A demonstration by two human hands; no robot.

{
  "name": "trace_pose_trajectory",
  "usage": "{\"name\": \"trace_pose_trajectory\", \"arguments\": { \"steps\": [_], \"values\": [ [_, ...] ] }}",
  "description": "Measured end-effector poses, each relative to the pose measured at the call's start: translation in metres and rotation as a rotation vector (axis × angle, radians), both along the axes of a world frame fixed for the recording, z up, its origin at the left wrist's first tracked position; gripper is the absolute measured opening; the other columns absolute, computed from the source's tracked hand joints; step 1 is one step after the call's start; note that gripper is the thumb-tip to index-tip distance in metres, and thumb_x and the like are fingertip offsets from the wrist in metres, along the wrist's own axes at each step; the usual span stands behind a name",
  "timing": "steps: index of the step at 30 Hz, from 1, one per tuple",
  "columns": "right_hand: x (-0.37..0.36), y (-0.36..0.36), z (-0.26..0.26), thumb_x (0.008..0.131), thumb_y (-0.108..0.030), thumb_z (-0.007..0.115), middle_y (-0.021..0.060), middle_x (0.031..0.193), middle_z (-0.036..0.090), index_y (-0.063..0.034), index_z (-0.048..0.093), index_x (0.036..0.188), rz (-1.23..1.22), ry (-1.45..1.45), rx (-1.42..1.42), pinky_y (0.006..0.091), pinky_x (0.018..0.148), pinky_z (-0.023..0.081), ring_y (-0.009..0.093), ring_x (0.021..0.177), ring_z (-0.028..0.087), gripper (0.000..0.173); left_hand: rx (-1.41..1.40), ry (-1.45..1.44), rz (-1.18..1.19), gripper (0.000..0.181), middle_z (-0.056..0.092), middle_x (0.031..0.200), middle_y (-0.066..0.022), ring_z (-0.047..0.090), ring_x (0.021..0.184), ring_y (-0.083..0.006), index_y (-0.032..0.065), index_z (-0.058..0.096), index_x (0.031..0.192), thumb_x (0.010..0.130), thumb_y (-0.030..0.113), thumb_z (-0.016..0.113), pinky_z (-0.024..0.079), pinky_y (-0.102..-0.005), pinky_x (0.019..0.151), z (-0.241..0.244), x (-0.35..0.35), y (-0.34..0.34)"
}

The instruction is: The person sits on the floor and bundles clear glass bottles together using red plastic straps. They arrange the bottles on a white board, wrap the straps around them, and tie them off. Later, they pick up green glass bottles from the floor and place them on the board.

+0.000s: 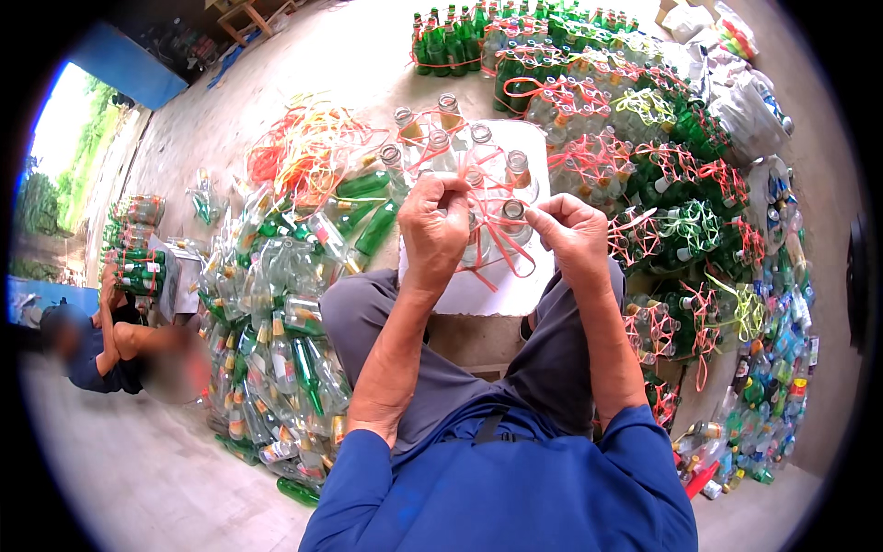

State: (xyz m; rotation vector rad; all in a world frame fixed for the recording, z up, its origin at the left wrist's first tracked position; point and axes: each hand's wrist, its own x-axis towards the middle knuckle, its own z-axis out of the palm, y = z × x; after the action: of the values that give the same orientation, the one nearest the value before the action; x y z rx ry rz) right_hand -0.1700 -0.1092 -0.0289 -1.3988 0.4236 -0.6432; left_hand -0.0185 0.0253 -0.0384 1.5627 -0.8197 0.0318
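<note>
Several clear glass bottles [481,148] stand upright together on a white board [469,297] before my knees. Red plastic strapping [488,219] winds among their necks, with loops and a loose end towards me. My left hand [434,224] is over the near left bottles, thumb and forefinger pinched together; whether strapping lies between them cannot be told. My right hand [570,226] is beside the near right bottle neck, its thumb and forefinger close together at the strapping; the hold itself is too small to make out.
Loose glass bottles [276,352] lie heaped at left, below a tangle of red and yellow strapping [300,155]. Strapped bundles of green bottles [448,48] and clear ones stand ahead and at right. Plastic bottles [766,393] lie far right. Another person [96,345] sits far left.
</note>
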Motion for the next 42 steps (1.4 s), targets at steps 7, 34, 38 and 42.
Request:
{"name": "trace_pose_trajectory", "arguments": {
  "steps": [7,34,38,42],
  "values": [
    [0.021,0.014,0.028,0.091,-0.001,0.075,0.0035,0.084,0.071,0.0025,0.074,0.097,-0.038,-0.053,-0.531,0.0229,0.061,0.05,0.006,0.065,0.061,0.007,-0.14,0.225,0.006,0.011,0.07,0.084,-0.0052,0.069,0.075,-0.0114,0.0006,0.065,0.097,0.095,-0.01,0.062,0.054,-0.024,0.071,0.01,-0.006,0.0],
    [0.002,0.013,0.002,0.078,0.008,0.07,0.0058,0.121,0.064,-0.0008,0.06,0.138,0.089,-0.001,-0.49,0.0216,0.061,0.05,0.005,0.064,0.056,0.062,-0.591,0.243,0.003,0.011,0.071,0.094,-0.0144,0.074,0.076,-0.0231,-0.0014,0.065,0.096,0.094,-0.011,0.06,0.064,-0.033,0.074,0.091,0.076,0.017],
    [-0.001,0.019,-0.001,0.076,0.008,0.069,0.0108,0.123,0.066,-0.0015,0.057,0.14,-0.001,0.025,-0.563,0.0268,0.062,0.053,0.011,0.063,0.061,0.066,-0.375,0.245,0.063,0.016,0.071,0.095,-0.0133,0.073,0.087,-0.0209,-0.0041,0.066,0.112,0.096,-0.005,0.061,0.063,-0.0331,0.079,0.086,0.078,0.006],
    [-0.008,0.022,-0.015,0.079,0.004,0.068,0.0132,0.107,0.068,-0.0012,0.065,0.126,-0.152,0.145,-0.644,0.0323,0.063,0.054,0.019,0.066,0.066,0.047,-0.14,0.256,0.235,0.042,0.069,0.114,-0.0156,0.065,0.089,-0.0141,-0.0042,0.059,0.129,0.089,0.001,0.067,0.054,-0.0246,0.077,0.06,0.069,0.006]
  ]
}}
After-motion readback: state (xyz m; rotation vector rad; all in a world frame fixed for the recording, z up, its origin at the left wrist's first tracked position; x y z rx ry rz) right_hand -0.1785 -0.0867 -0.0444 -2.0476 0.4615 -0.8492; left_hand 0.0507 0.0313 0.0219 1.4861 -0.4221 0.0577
